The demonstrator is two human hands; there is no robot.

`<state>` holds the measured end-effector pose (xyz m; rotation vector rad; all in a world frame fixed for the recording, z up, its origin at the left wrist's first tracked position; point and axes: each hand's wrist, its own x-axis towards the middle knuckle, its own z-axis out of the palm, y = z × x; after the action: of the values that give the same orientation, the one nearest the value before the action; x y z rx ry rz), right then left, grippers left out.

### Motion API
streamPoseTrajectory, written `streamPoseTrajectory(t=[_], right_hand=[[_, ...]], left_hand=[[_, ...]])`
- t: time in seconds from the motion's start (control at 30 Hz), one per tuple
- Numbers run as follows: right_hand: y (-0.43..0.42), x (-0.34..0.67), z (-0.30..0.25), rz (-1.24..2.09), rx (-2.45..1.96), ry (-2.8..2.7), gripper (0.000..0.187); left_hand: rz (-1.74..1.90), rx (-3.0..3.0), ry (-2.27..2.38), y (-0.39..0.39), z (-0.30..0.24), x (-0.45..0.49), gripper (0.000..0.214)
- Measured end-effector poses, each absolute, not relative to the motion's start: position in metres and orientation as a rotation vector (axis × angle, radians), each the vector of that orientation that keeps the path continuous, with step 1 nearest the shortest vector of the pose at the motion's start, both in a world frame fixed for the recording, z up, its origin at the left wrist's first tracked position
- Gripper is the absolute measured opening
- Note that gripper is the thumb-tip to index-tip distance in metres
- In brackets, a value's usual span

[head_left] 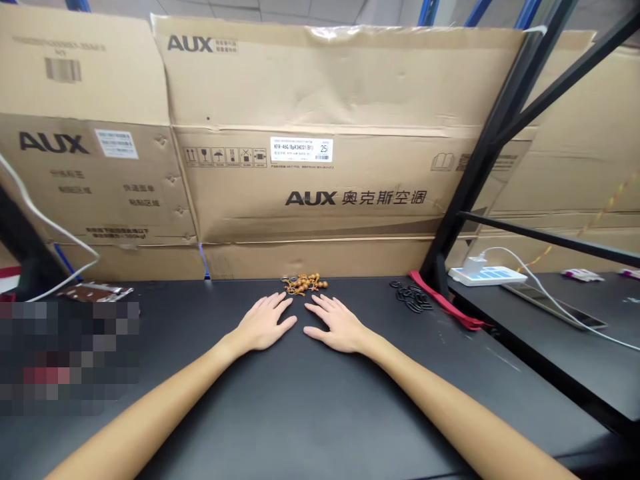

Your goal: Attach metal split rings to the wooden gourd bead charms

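My left hand [265,323] and my right hand [335,325] lie flat and palm down on a black tabletop [320,400], holding nothing, with fingers spread and a narrow gap between them. Just beyond the fingertips sits a small heap of wooden gourd-shaped beads [304,283] with metal rings among them, close to both hands but not touched. Further right lies a tangle of black rubber rings [413,298], out of reach of my fingers.
Flattened AUX cardboard cartons [315,187] stand along the table's back edge. A red strip [445,301] runs beside a black shelf post [480,173]. To the right, a lower table holds a white power strip [487,275] and cable. A foil packet [95,291] lies at left, beside a blurred patch.
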<state>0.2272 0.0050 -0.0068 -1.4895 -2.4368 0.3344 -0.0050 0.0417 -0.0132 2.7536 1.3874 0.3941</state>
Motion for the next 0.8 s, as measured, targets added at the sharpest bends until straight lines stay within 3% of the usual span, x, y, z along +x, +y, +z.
streamPoseTrajectory(t=[0.33, 0.53, 0.8], right_hand=[[0.006, 0.23, -0.011, 0.287, -1.437, -2.425, 0.071], [0.004, 0.229, -0.011, 0.083, -1.328, -2.265, 0.05], [0.0, 0.222, -0.009, 0.047, -1.21, -2.326, 0.031]], left_hand=[[0.569, 2.773, 1.479, 0.063, -0.017, 0.015, 0.055], [0.531, 2.785, 1.343, 0.025, -0.013, 0.005, 0.049], [0.566, 2.796, 1.158, 0.002, -0.005, -0.001, 0.039]])
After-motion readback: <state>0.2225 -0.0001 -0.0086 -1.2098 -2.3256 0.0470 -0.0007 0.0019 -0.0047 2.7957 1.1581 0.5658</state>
